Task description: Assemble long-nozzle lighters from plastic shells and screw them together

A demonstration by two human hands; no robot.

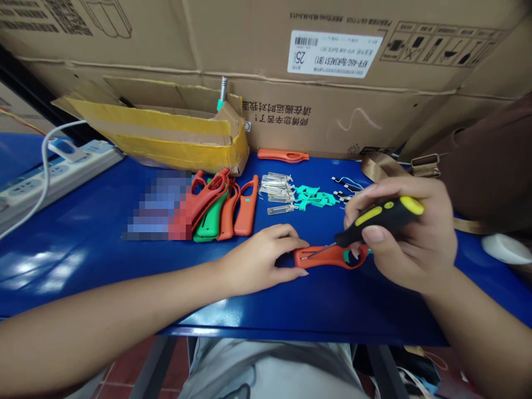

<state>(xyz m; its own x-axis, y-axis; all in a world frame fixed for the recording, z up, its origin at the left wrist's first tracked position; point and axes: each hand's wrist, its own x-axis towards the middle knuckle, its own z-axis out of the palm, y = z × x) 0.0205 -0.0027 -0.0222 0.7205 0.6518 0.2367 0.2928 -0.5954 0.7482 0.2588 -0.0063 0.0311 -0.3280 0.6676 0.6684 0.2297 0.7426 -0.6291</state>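
An orange plastic lighter shell point(328, 256) lies flat on the blue table point(83, 244). My left hand point(261, 257) pinches its left end between thumb and fingers, holding it down. My right hand point(409, 235) is wrapped round a black and yellow screwdriver point(380, 219), whose metal tip rests on the shell near its left end.
A pile of orange and green shells point(222, 208) lies left of centre. Clear metal-tipped parts point(276, 191), teal plastic pieces point(313, 198) and small wired parts point(347, 185) sit behind the work. Another orange shell point(282, 155) lies by the cardboard box point(166, 133). A power strip point(54, 166) is far left.
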